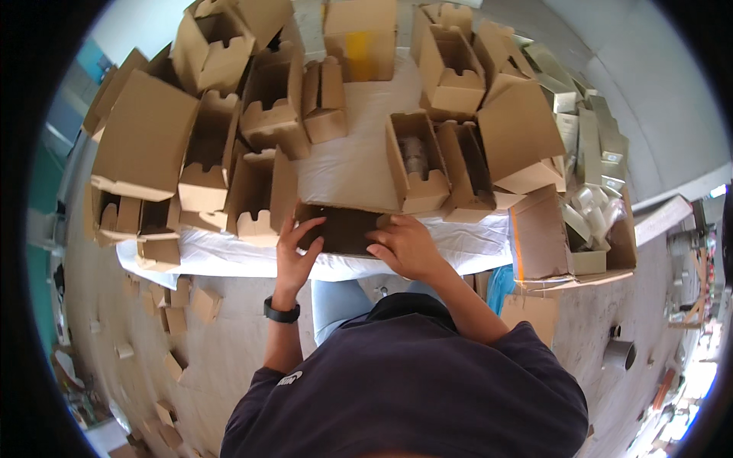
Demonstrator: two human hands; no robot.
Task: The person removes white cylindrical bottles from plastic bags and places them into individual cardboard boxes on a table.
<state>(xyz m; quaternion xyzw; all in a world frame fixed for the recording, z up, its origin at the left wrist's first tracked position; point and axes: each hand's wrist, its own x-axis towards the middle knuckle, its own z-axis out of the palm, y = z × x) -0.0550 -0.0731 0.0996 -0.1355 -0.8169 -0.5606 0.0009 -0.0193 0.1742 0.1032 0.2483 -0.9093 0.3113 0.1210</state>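
The open box (347,231) at the near edge is made of brown cardboard, its inner face seen as dark and matt. The same dull, smooth-faced cardboard is repeated in the standing boxes (143,137), and one carton (334,34) is crossed by glossy yellow tape (357,55). The table is covered by a white sheet (347,164), creased and faintly shiny; whether plastic or cloth cannot be told. Thin, glossy plastic is seen in the blue bag (501,284). The shirt (405,382) is made of matt, dark cloth.
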